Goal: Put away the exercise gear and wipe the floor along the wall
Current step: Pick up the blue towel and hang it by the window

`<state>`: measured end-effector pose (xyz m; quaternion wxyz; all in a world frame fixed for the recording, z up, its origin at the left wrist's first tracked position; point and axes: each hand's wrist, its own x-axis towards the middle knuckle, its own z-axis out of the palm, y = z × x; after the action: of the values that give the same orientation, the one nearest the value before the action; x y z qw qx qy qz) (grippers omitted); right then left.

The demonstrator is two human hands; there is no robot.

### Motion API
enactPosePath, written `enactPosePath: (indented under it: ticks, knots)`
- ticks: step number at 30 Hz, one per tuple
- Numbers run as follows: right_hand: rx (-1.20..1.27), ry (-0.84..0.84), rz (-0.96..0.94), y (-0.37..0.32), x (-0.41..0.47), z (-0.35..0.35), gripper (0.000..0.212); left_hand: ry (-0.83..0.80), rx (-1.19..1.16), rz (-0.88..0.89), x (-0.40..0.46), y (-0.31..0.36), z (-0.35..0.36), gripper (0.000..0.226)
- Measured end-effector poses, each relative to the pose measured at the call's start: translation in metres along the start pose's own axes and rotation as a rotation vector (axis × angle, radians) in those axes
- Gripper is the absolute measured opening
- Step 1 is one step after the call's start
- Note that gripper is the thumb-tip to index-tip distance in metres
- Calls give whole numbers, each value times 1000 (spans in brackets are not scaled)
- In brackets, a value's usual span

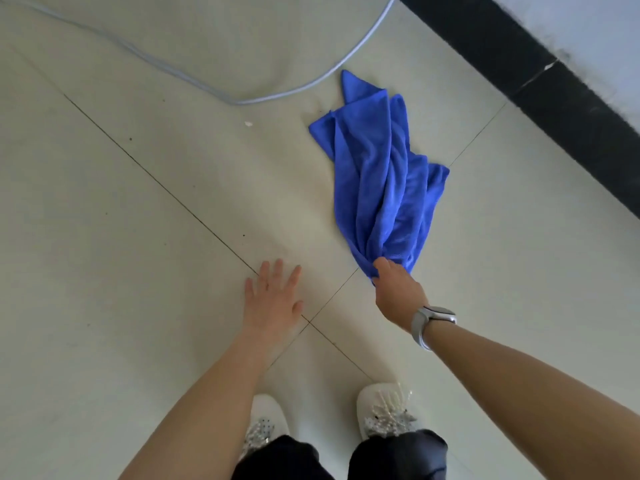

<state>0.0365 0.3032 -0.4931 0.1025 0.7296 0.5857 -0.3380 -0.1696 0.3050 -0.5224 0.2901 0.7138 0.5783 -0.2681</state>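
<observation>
A blue cloth [381, 174] is spread in folds on the pale tiled floor [138, 237] right of centre, its near end bunched and gripped by the right hand [398, 292], on whose wrist a grey watch [433, 320] is worn. The left hand [273, 299] is held open below centre, fingers straight and spread, over a tile joint. A light cable [242, 100] is looped across the upper frame. A black skirting [554, 88] is seen at upper right. White shoes [384, 410] are seen at the bottom.
</observation>
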Motion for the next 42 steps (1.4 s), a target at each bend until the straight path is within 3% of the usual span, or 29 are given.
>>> enactPosePath:
  ticks: [3, 7, 9, 12, 15, 19, 22, 25, 31, 36, 39, 42]
  knots:
    - [231, 8, 68, -15, -32, -56, 11, -43, -130, -71, -40, 5, -55, 59]
    - [591, 106, 150, -41, -104, -152, 7, 106, -422, 40, -118, 33, -156, 64]
    - [644, 160, 100, -54, -150, -212, 10, 233, -588, 128, -162, 53, -216, 66]
    - [651, 202, 26, -71, -222, -304, 17, 327, -627, 252, -235, 83, -305, 61]
    - [646, 254, -5, -84, -300, -388, 21, 305, -658, 410, -311, 111, -379, 58]
    - [690, 331, -40, -97, -426, -463, 21, 143, -630, 655, -420, 154, -439, 55]
    - [752, 462, -1, -96, -523, -492, 18, 65, -590, 807, -498, 197, -467, 35]
    - [778, 660, 109, -75, -606, -502, 13, 15, -563, 911, -563, 245, -482, 18]
    - [774, 884, 390, -3, -774, -467, 9, -118, -330, 1225, -683, 355, -459, 23]
    - [773, 1083, 570, 63, -920, -414, 17, -66, -177, 1529, -804, 469, -397, 17]
    - [768, 1241, 718, 113, -1008, -378, 25, -55, -224, 1632, -885, 534, -348, 16]
    - [755, 1333, 869, 160, -1099, -338, 20, -95, -250, 1678, -961, 594, -297, 15]
